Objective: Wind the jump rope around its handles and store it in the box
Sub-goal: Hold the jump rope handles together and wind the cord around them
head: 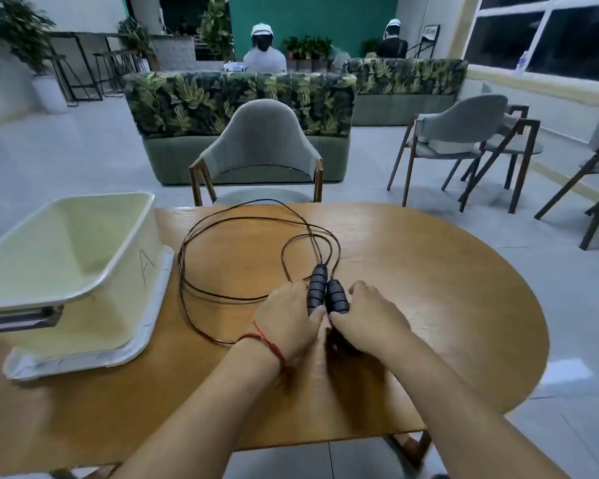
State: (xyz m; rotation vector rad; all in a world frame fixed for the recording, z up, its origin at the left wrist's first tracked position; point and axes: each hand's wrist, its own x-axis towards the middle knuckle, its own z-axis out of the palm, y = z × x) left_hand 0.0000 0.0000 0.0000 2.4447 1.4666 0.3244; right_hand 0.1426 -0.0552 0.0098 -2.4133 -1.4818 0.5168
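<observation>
Two black ribbed jump rope handles lie side by side at the middle of the wooden table (429,288). My left hand (287,319) grips the left handle (317,288) and my right hand (370,319) grips the right handle (338,299). The thin dark rope (201,236) runs from the handles' far ends and lies in loose loops on the table, to the left and toward the far edge. The cream plastic box (66,257) stands open at the table's left side, tilted, resting on its white lid (142,344).
A grey chair (260,146) stands at the far side of the table. Behind it is a leaf-patterned sofa (239,98), where two people sit further back. More chairs (464,133) stand to the right on the tiled floor.
</observation>
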